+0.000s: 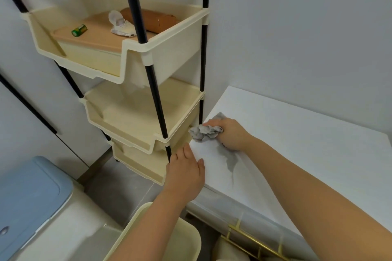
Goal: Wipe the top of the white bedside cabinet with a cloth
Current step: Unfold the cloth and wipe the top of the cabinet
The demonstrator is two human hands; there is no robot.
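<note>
The white bedside cabinet (297, 144) fills the right side, its top flat, plain and matte, set against the wall. A greyish patch lies on it below the right wrist; whether it is damp or shadow cannot be told.

Just left of it stands a shelf rack (153, 82) of dark poles and cream trays. At lower left is a white container with a blue lid (27, 193), and at the bottom edge the rim of a cream bin (191, 237).

The top tray (178, 48) holds a tan board (99, 34), and on it rest a brown pouch (157, 20), a crumpled white item (121, 25) and a green battery (79, 30).

The right hand (230, 134) clenches a bunched grey cloth (203, 132) and presses it on the cabinet top at its left edge, next to the rack. The left hand (185, 171) lies relaxed at the cabinet's near left corner — fingers straight along the side, thumb on top, grasping nothing.
</note>
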